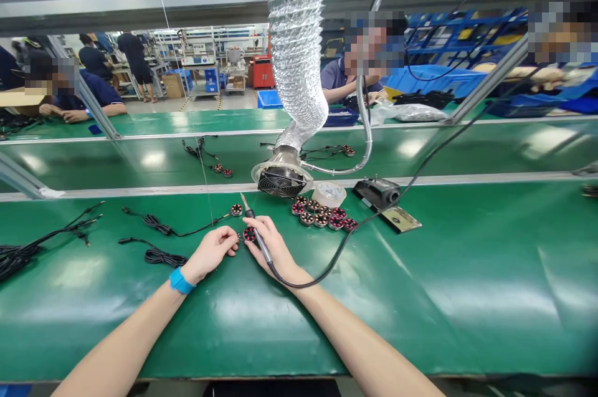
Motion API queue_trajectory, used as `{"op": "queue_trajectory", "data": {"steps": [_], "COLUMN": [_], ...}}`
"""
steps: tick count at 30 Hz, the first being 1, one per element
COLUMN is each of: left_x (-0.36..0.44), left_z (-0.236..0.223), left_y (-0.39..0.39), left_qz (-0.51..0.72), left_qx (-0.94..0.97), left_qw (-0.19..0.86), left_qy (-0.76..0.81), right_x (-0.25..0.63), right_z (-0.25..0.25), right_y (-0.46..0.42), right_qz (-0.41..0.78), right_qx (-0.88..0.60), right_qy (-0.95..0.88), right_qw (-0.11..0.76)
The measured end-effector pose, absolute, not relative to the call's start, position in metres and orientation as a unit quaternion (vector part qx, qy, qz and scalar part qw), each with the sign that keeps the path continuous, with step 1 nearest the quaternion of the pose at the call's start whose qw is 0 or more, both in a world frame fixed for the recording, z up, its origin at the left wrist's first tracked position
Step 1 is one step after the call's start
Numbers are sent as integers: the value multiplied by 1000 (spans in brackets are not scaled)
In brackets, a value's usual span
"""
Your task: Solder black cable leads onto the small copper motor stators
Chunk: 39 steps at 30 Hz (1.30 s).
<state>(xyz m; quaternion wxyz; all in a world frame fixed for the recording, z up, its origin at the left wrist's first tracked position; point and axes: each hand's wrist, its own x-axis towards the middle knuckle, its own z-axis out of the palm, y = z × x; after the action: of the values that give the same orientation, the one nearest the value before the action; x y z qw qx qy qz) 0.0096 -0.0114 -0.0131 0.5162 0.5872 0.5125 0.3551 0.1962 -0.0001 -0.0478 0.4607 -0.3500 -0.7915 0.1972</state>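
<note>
Print on the tape roll [329, 194] is too small to read. Counts: 1 motor stator [249, 234] at the hands, on the green bench [448, 297] front of the fume hood [282, 180]; 1 loose stator [237, 210] just beyond; about 9 in the stator cluster [320, 220] right of that. 2 coiled black cables [164, 258] at left, plus 1 cable bundle [21, 260], strands not countable. Right hand [275, 247] grips 1 soldering iron [263, 243], tip up and away, fingers at the stator. Left hand [215, 251] has fingertips pinched together just beside it; can't tell what's between them. Iron cord [334, 260] loops over the right wrist and passes the cluster. Foil duct [299, 35] hangs mid-view, blocking part of the background. Iron stand [380, 192] sits right of the tape.
</note>
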Motion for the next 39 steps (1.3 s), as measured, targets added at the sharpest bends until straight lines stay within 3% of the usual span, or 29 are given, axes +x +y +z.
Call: {"op": "queue_trajectory", "data": {"steps": [9, 14, 22, 39], "left_x": [12, 11, 8, 9], "left_z": [-2, 3, -2, -10], "left_y": [-17, -18, -9, -5], "left_qz": [356, 371, 386, 357], "left_qx": [640, 631, 529, 573], "left_qw": [473, 463, 565, 490], "left_qy": [489, 499, 503, 551], "right_x": [201, 202, 199, 200], "right_z": [-35, -38, -45, -44], "right_y": [-3, -1, 0, -1], "right_qz": [92, 129, 168, 227], "right_qx": [-323, -329, -348, -344], "right_qy": [-802, -793, -784, -797], "right_qw": [494, 496, 486, 442]}}
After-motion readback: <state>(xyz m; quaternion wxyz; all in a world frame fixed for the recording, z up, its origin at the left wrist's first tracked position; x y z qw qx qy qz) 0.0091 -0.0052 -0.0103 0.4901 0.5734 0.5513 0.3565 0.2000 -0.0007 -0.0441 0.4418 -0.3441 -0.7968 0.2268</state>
